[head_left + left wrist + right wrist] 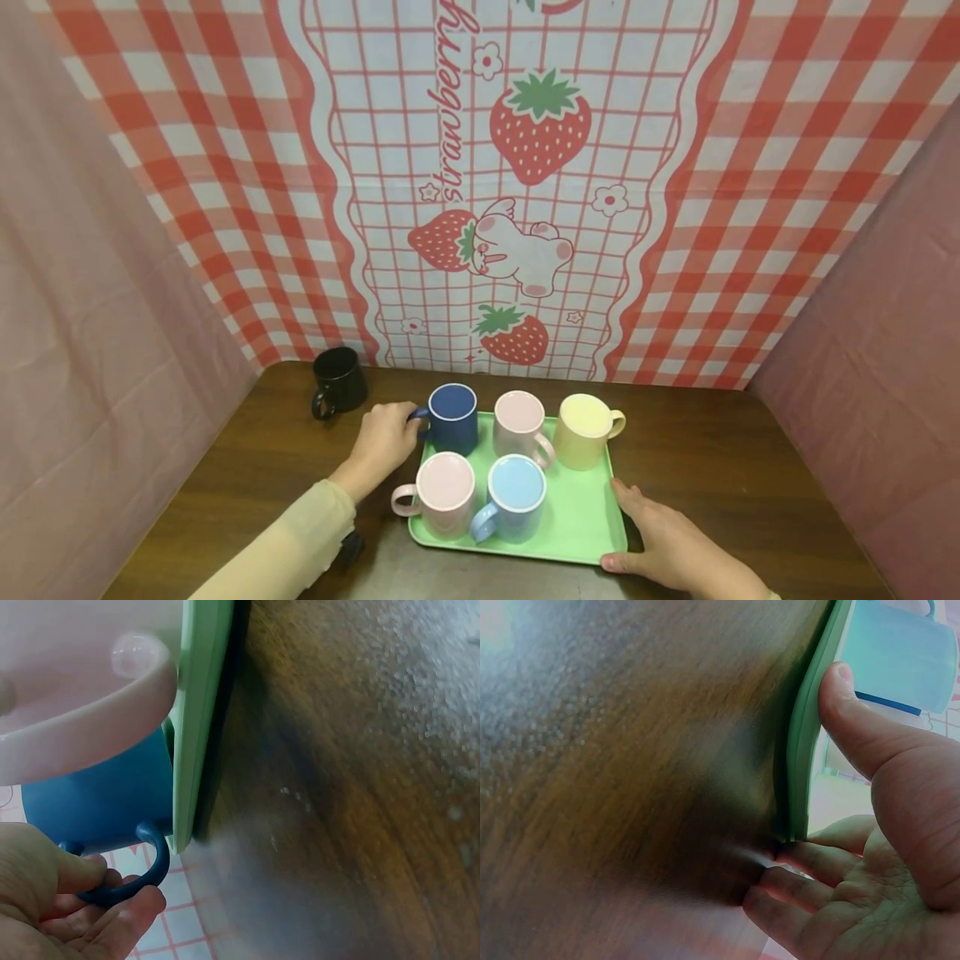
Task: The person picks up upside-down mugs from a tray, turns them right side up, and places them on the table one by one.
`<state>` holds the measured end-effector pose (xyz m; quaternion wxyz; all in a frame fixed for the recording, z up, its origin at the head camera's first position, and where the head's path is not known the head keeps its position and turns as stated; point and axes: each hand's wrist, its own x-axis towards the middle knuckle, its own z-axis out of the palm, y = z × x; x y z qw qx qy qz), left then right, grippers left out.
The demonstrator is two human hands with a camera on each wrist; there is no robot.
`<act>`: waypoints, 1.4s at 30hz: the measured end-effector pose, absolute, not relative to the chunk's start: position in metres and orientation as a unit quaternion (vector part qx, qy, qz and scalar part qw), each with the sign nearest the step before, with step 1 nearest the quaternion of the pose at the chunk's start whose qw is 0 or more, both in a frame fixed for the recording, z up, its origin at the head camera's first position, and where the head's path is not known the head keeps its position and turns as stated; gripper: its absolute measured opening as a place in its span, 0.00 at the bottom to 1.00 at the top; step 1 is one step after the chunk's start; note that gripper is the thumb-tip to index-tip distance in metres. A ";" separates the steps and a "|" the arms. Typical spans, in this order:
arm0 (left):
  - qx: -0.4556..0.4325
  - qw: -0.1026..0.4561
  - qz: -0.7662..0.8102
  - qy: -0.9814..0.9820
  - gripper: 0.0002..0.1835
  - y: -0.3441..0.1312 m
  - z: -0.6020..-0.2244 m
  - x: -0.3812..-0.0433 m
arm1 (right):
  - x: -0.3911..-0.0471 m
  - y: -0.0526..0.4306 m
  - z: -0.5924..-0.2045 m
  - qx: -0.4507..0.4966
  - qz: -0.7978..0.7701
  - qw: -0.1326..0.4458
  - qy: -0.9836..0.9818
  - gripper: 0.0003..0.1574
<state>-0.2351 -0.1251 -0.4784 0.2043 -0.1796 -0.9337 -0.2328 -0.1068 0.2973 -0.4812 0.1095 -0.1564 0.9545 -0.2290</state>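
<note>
My left hand (386,442) pinches the handle of a dark blue mug (453,421) at the back left of the green tray (573,508). In the left wrist view, thumb and fingers curl round that handle (161,859). A pink mug (446,496) stands in front of it, a light blue mug (517,500) to the right of that. Along the tray's back are another pink mug (517,425) and a yellow mug (581,433). My right hand (667,542) rests at the tray's right side, thumb on the near right corner, fingers extended along the edge.
A black mug (341,379) stands on the brown wooden table (247,475) at the back left, off the tray. A red-and-white strawberry cloth (525,208) hangs behind the table, with pink cloth (862,275) on both sides.
</note>
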 end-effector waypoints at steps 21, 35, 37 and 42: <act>-0.155 0.184 -0.228 -0.943 0.14 -0.124 -0.471 -0.229 | -0.109 0.297 -0.480 -0.147 -0.243 0.124 0.951 0.73; -0.142 0.220 -0.263 -0.929 0.08 -0.124 -0.462 -0.233 | -0.107 0.296 -0.480 -0.154 -0.240 0.117 0.951 0.73; -0.132 0.219 -0.279 -0.926 0.10 -0.123 -0.459 -0.233 | -0.107 0.296 -0.480 -0.155 -0.238 0.116 0.952 0.73; -0.107 0.215 -0.331 -0.913 0.17 -0.122 -0.450 -0.233 | -0.106 0.296 -0.481 -0.158 -0.236 0.111 0.952 0.73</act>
